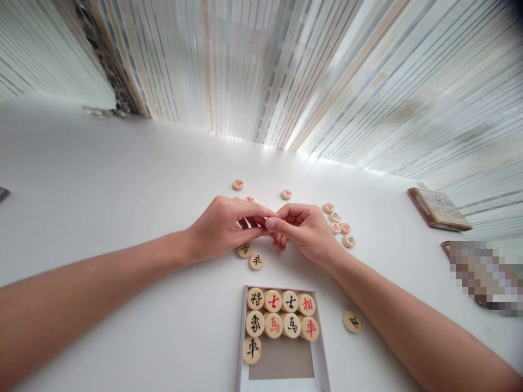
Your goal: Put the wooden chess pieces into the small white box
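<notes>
My left hand (223, 226) and my right hand (304, 228) meet fingertip to fingertip above the white table (122, 179), both with fingers curled and pinched together. What they hold is hidden between the fingers. Round wooden chess pieces with red or black characters lie scattered around them: two just under my left hand (250, 256), several to the right (341, 224), two farther back (238, 184), one alone (352, 321) near my right forearm. Below the hands an open shallow box (321, 348) holds several pieces in rows.
A box lid with a printed picture (439, 208) lies at the right, next to a blurred-out object (484, 272). A striped wall rises behind the table. A small dark object (3, 193) sits at the left edge.
</notes>
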The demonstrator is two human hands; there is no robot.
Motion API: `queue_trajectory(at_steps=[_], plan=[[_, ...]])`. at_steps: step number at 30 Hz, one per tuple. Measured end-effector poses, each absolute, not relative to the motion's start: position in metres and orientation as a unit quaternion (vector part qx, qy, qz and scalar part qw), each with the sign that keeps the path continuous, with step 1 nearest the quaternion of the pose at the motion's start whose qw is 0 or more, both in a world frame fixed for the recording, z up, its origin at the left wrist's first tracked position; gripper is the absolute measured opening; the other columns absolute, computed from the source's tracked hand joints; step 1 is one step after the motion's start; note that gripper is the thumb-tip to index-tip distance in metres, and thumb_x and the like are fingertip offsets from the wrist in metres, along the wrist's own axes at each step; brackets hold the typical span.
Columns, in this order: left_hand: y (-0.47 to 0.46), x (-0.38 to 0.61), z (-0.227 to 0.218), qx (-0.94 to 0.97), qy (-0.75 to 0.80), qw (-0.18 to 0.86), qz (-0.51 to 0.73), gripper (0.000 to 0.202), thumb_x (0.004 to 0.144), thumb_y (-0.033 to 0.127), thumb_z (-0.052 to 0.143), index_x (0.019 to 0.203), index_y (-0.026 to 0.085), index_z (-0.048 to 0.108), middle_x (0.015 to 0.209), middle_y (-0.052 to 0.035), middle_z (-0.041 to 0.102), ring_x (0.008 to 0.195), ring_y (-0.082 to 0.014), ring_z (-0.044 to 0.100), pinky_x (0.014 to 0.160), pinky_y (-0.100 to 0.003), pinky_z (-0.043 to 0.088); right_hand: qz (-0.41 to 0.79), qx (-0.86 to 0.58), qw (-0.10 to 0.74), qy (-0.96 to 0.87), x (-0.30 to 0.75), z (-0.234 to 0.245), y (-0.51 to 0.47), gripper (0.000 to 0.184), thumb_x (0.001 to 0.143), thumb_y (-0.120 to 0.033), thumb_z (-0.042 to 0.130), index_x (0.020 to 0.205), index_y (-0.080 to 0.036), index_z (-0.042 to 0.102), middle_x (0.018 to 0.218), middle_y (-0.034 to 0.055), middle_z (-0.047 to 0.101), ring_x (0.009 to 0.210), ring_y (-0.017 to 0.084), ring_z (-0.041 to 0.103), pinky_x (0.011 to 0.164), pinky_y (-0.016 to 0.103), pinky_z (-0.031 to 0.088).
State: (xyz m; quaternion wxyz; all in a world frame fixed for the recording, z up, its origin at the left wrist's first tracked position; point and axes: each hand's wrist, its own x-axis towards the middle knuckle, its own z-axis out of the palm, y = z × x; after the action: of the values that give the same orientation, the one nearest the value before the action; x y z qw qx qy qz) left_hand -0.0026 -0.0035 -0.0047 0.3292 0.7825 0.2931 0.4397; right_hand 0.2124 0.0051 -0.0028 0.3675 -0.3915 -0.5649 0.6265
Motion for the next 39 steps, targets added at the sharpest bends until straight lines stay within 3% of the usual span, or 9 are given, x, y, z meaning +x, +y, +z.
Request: queue_trajectory(at_steps=[4,9,14,19,30,39], plan=[[-0.004,-0.003,-0.002,0.766,0.308,0.369,0.427,0.021,0.087,0.015,0.083,0.108,0.014,0.083,0.084,-0.0043,0.084,0.071,-0.0146,0.079,0.059,-0.018,0.061,0.62,-0.383,0.367,-0.578,0.212,-0.001,0.003,0.038,0.076,-0.046,0.095,0.075,-0.015,0.074,0.06,0.0022,0.073,0.047,0.011,0.066,0.046,0.02,0.053],[-0.007,-0.001,-0.001,0.683,0.31,0.496,0.437,0.021,0.092,0.025,0.081,0.11,0.015,0.085,0.092,-0.0082,0.086,0.082,-0.0204,0.083,0.074,-0.026,0.067,0.607,-0.361,0.384,-0.595,0.212,0.003,-0.002,0.032,0.082,-0.044,0.091,0.085,-0.015,0.079,0.064,0.0034,0.076,0.055,0.013,0.07,0.056,0.023,0.058],[-0.01,0.0,0.006,0.638,0.298,0.56,0.436,0.021,0.092,0.027,0.082,0.11,0.017,0.086,0.086,-0.0075,0.085,0.074,-0.0174,0.08,0.063,-0.023,0.064,0.619,-0.336,0.398,-0.588,0.214,0.012,-0.009,0.023,0.08,-0.031,0.094,0.092,-0.016,0.082,0.075,0.0044,0.08,0.061,0.014,0.074,0.06,0.024,0.063],[-0.015,0.0,0.016,0.589,0.31,0.608,0.433,0.023,0.093,0.028,0.081,0.109,0.013,0.086,0.082,-0.0094,0.084,0.07,-0.0176,0.079,0.061,-0.023,0.066,0.635,-0.327,0.382,-0.587,0.218,0.025,-0.013,0.018,0.087,-0.031,0.089,0.093,-0.015,0.082,0.076,0.0049,0.079,0.062,0.015,0.076,0.061,0.025,0.066],[-0.041,0.013,0.055,0.582,0.298,0.634,0.413,0.021,0.09,0.027,0.084,0.106,0.013,0.087,0.082,-0.0108,0.085,0.07,-0.0197,0.081,0.062,-0.025,0.069,0.651,-0.328,0.391,-0.562,0.233,0.054,-0.05,0.02,0.089,-0.029,0.087,0.1,-0.014,0.083,0.077,0.0055,0.08,0.068,0.016,0.079,0.064,0.026,0.068],[-0.078,0.023,0.072,0.626,0.297,0.616,0.375,0.019,0.09,0.023,0.084,0.104,0.011,0.087,0.085,-0.0132,0.085,0.07,-0.019,0.081,0.067,-0.025,0.07,0.665,-0.313,0.428,-0.526,0.241,0.047,-0.097,0.026,0.079,-0.028,0.095,0.098,-0.014,0.083,0.074,0.0053,0.08,0.062,0.017,0.078,0.059,0.025,0.068]])
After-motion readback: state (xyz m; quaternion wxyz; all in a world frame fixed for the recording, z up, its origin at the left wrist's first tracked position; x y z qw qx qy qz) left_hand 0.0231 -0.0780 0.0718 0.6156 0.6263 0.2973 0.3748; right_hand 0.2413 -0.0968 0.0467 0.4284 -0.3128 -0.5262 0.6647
